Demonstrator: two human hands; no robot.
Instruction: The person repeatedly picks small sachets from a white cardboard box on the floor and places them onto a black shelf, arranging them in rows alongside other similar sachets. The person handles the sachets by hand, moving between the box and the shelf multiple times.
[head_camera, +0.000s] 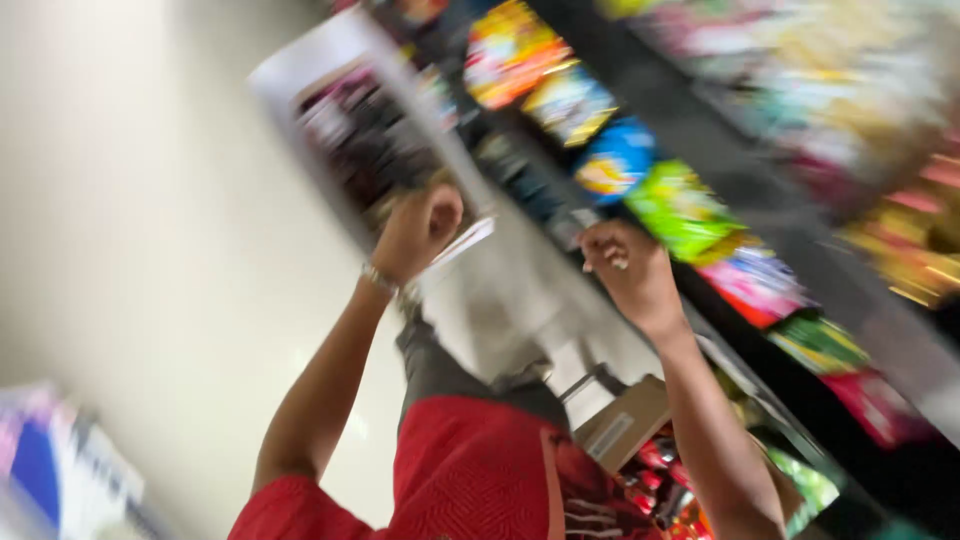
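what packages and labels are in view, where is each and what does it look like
Snack bags: on the dark shelf at right; orange, blue, green, pink, blurred.
Tray of dark packets: upper left, white rim, by the left hand.
Cardboard box: lower centre, brown with a pale label.
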